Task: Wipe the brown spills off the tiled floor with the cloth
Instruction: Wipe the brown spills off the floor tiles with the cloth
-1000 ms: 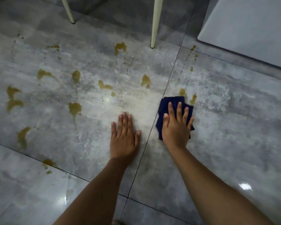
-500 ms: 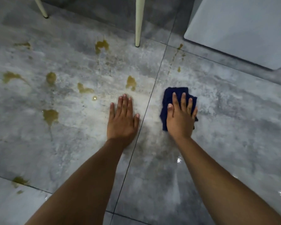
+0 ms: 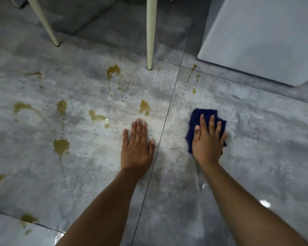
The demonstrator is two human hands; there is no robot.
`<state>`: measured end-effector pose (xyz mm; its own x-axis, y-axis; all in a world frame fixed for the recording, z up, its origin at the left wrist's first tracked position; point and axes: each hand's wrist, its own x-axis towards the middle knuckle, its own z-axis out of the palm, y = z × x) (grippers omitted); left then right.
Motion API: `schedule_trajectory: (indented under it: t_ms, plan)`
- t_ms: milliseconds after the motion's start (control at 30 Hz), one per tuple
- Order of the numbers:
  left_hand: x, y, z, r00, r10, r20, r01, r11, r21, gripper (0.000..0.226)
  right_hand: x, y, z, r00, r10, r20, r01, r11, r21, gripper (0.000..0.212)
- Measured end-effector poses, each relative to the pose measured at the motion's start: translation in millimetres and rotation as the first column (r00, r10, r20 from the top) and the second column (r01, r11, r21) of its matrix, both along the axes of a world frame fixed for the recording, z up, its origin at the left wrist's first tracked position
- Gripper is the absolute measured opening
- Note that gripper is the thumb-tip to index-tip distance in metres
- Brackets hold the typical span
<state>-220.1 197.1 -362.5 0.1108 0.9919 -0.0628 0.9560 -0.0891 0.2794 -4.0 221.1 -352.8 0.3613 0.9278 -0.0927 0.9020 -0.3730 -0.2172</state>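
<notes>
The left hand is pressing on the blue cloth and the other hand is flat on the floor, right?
No. The right hand presses the blue cloth; the left hand lies flat on the floor. The head view shows it.

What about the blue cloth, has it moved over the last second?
Yes. The cloth under the right hand slid right: its left edge met the grout line a second ago; now a gap separates them.

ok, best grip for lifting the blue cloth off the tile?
Probably the far edge of the cloth, which sticks out past the right hand pressing it flat. Come from above and pinch a fold there; it lies flat on the floor, so no side offers an underside.
</notes>
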Motion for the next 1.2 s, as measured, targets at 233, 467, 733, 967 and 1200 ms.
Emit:
schedule_trajectory:
  t_ms: [233, 467, 733, 967, 1200]
  plan:
    - [13.6, 12.6, 5.9, 0.998, -0.064, -0.015, 0.065, 0.996, 0.054, 0.057, -20.2, 19.1, 2.9, 0.986, 0.168, -0.004, -0.168, 0.984, -0.066, 0.052]
    - [64.1, 62.8, 9.3, 0.993, -0.119, 0.013, 0.118, 0.993, 0.012, 0.064, 10.2, -7.9, 0.2, 1.000, 0.022, 0.019, -0.020, 0.997, -0.075, 0.055]
    - [102.7, 85.5, -1.9, 1.000, -0.006, 0.000, 0.006, 1.000, 0.006, 0.063, 28.4, 74.4, 0.8, 0.964, 0.263, 0.025, -0.262, 0.964, -0.043, 0.055]
    - [102.3, 83.9, -2.1, 1.000, 0.000, 0.016, 0.000, 1.000, -0.003, 0.062, 51.1, 94.6, -2.0, 0.992, 0.117, 0.038, -0.116, 0.992, -0.041, 0.053]
    - [103.2, 85.4, -2.2, 1.000, 0.002, -0.007, -0.002, 1.000, -0.006, 0.062, 22.9, 138.4, 6.1, 0.908, 0.418, -0.024, -0.419, 0.907, -0.048, 0.049]
